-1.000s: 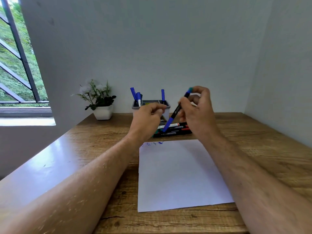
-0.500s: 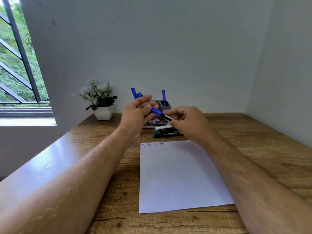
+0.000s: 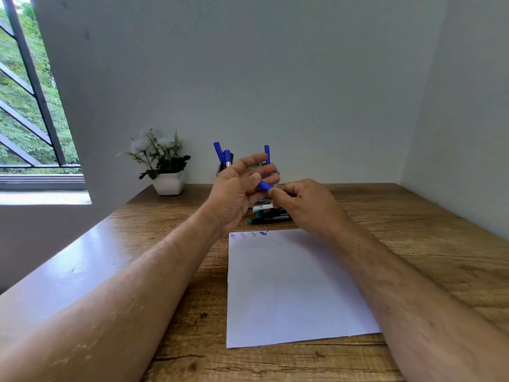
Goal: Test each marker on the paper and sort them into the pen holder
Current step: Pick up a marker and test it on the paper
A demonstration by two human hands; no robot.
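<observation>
Both hands meet above the far edge of the white paper point(image 3: 289, 285). My left hand point(image 3: 237, 191) pinches the blue cap end of a marker point(image 3: 265, 185) between thumb and fingers, the other fingers spread. My right hand point(image 3: 303, 205) grips the marker's body, which is hidden inside the fingers. Several more markers point(image 3: 268, 215) lie in a heap behind the paper. The pen holder point(image 3: 220, 168) stands at the wall, mostly behind my left hand, with three blue markers point(image 3: 219, 153) upright in it. Small blue scribbles point(image 3: 248, 234) mark the paper's top left corner.
A white pot with a small plant point(image 3: 165, 172) stands at the back left of the wooden table point(image 3: 413, 230). A window with dark bars point(image 3: 27, 106) is at the far left. Walls close the table in at the back and right.
The marker swung from a steep tilt in my right hand down to level between both hands. My left hand took hold of its blue end and both hands drew closer.
</observation>
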